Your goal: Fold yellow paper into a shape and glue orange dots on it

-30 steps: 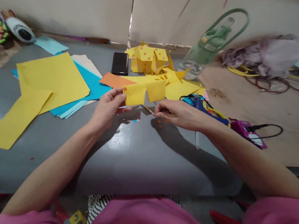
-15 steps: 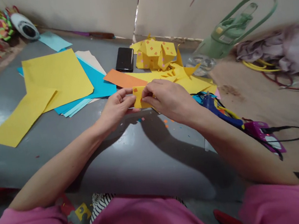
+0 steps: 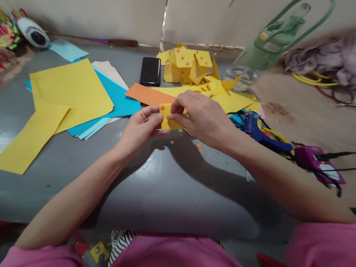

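Observation:
Between my hands, above the grey table, is a small yellow paper piece with orange square spots. My left hand pinches its left edge between thumb and fingers. The thumb and forefinger of my right hand press together at the paper's front, near an orange spot; the hand covers the paper's right part. Just behind lie an orange paper strip and cut yellow paper. A spotted yellow paper figure stands farther back.
Yellow sheets and blue paper lie at left. A black phone-like slab rests at the back. On the right are a blue glue gun, a purple device with cables and a green bottle. Small orange scraps dot the table.
My right thumb and forefinger have shifted slightly on the yellow paper piece, and an orange spot now shows by the thumb tip. The whole view has drifted a little.

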`<state>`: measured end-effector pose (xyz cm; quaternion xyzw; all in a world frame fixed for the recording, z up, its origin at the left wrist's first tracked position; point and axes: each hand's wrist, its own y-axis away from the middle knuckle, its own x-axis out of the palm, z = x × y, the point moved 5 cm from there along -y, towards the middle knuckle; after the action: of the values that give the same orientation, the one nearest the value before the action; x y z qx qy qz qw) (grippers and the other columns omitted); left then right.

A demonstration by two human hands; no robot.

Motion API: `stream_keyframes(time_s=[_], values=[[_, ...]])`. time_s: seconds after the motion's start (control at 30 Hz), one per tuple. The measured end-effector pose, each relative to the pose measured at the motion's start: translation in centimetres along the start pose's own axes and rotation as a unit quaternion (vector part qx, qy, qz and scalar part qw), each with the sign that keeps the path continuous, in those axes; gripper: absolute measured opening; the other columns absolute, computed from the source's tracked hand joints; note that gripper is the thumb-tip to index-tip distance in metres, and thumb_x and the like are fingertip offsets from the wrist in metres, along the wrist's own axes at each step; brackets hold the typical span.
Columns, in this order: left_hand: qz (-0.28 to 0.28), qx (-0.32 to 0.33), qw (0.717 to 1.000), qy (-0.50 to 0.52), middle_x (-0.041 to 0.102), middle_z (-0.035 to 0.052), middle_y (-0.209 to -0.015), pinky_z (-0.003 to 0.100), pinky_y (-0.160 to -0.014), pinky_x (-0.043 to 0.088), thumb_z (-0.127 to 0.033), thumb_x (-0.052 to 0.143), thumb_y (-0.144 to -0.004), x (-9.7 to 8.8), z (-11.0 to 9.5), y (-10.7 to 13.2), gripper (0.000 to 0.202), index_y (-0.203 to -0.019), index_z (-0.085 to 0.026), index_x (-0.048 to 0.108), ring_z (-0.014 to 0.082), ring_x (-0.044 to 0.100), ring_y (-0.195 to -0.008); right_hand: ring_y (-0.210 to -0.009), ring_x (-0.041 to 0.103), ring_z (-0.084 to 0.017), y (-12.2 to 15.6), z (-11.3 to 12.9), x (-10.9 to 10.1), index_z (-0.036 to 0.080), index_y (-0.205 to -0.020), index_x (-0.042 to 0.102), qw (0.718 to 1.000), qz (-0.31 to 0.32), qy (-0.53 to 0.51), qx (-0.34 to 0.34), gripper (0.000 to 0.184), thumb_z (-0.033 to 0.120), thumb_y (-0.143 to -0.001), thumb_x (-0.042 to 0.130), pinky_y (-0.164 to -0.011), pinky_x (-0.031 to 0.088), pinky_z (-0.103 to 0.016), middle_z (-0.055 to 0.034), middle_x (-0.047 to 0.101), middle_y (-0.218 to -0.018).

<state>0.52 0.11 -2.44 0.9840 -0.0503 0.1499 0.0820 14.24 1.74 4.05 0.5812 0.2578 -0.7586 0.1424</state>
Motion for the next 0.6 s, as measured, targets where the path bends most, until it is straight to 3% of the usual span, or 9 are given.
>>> stream_keyframes(time_s=[0.2,0.43,0.6], values=[[0.012,-0.01,1.0,0.024,0.072,0.0003,-0.09,0.023,-0.074,0.061,-0.018,0.063,-0.086,0.0,0.1,-0.2,0.013,-0.099,-0.018,0.067,0.0101,0.068,-0.078,-0.094,0.058,-0.023,2.9,0.1,-0.3,0.021,-0.109,0.072,0.994,-0.083,0.019,-0.071,0.033,0.037,-0.102,0.044,-0.081,0.046,-0.034,-0.0097,0.065,-0.099],[0.01,-0.01,1.0,0.025,0.074,0.0021,-0.1,0.021,-0.07,0.06,-0.022,0.065,-0.086,0.1,0.1,-0.2,0.016,-0.101,-0.019,0.067,0.0109,0.07,-0.082,-0.094,0.058,-0.025,4.5,1.0,2.2,0.02,-0.135,0.063,0.985,-0.046,0.135,-0.093,0.048,0.047,-0.103,0.038,-0.082,0.046,-0.037,-0.013,0.067,-0.103],[0.016,-0.013,1.0,0.019,0.07,-0.0013,-0.082,0.022,-0.071,0.061,-0.023,0.068,-0.085,0.1,0.3,-0.1,0.016,-0.1,-0.019,0.068,0.0101,0.068,-0.075,-0.096,0.057,-0.027,4.5,1.2,2.7,0.014,-0.14,0.058,0.983,-0.038,0.148,-0.103,0.058,0.051,-0.103,0.033,-0.082,0.044,-0.037,-0.0149,0.067,-0.102]])
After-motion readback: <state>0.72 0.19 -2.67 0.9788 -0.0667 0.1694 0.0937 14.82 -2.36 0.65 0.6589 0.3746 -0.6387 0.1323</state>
